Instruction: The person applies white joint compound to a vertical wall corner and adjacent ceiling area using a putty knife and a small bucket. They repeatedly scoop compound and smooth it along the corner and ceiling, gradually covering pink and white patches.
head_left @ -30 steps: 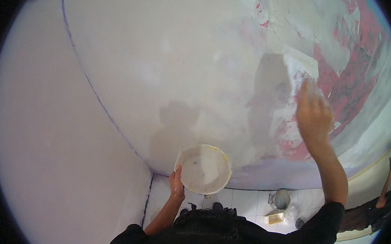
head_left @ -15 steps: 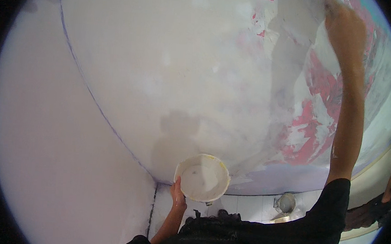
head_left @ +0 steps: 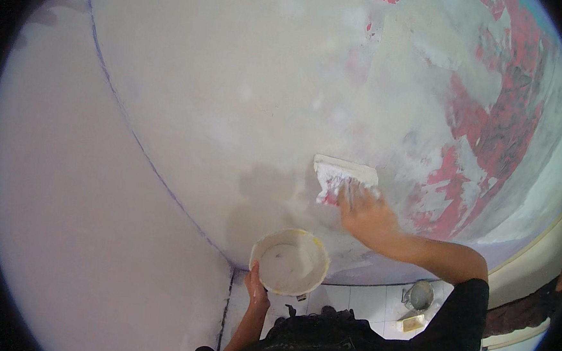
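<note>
My right hand [head_left: 367, 214] grips a wide putty scraper [head_left: 344, 174] smeared with white filler and holds its blade flat against the wall [head_left: 247, 96], low and left of the red patches. My left hand [head_left: 258, 290] holds a round white bowl [head_left: 290, 261] of white putty from below, close to the wall's bottom corner. The bowl sits just left of and below the scraper. The wall is mostly coated in pale filler, with red paint [head_left: 490, 124] showing through at the right.
A side wall [head_left: 65, 227] meets the worked wall at a corner line on the left. Below lies a white tiled floor [head_left: 363, 303] with a small metal bucket [head_left: 420, 295] and a yellowish block [head_left: 412, 322]. A skirting edge runs at the far right.
My right hand swung from high at the upper right of the wall down and left to a spot just above the bowl. The bowl stays about where it was.
</note>
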